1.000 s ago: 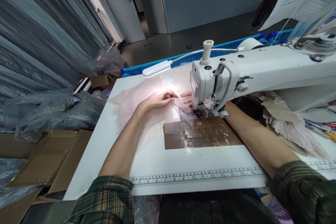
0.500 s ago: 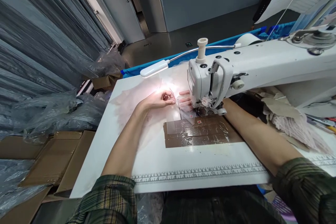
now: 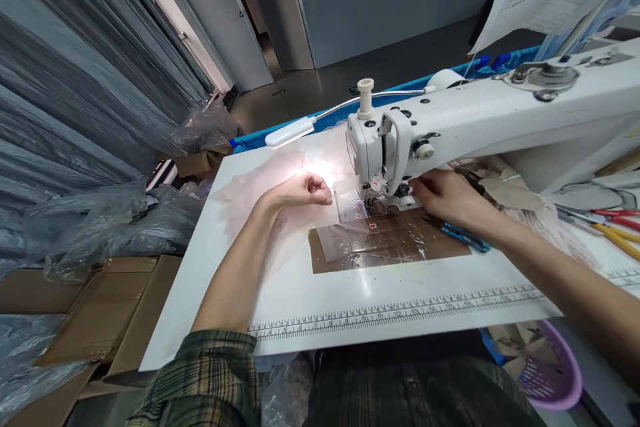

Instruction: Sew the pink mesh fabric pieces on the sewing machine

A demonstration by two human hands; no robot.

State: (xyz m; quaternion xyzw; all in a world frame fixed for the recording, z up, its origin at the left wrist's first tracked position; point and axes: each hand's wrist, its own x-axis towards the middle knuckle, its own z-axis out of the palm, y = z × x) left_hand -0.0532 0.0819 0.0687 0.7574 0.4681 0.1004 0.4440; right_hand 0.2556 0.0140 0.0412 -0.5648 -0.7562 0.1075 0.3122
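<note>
My left hand (image 3: 300, 189) rests on the white sewing table (image 3: 310, 300), fingers curled and pinching the edge of a sheer pale fabric piece (image 3: 250, 203) with a clear strip under the lamp's glare. My right hand (image 3: 443, 195) sits just right of the needle area of the white sewing machine (image 3: 380, 147), fingers bent at the presser foot; blue-handled snips (image 3: 463, 236) lie under its wrist. A small clear piece with a red mark (image 3: 350, 212) lies at the needle, beside a brown taped patch (image 3: 385, 247).
A gooseneck lamp (image 3: 290, 132) shines on the work. Cardboard boxes (image 3: 100, 307) and plastic-wrapped bundles (image 3: 90, 213) stand to the left. A purple basket (image 3: 550, 373) sits below right. Red and yellow tools (image 3: 613, 223) lie at far right; a printed ruler (image 3: 390, 315) runs along the table front.
My right hand has come out from behind the machine head to its right side near the needle. The left hand's fingers have curled tighter. The view shifted slightly right.
</note>
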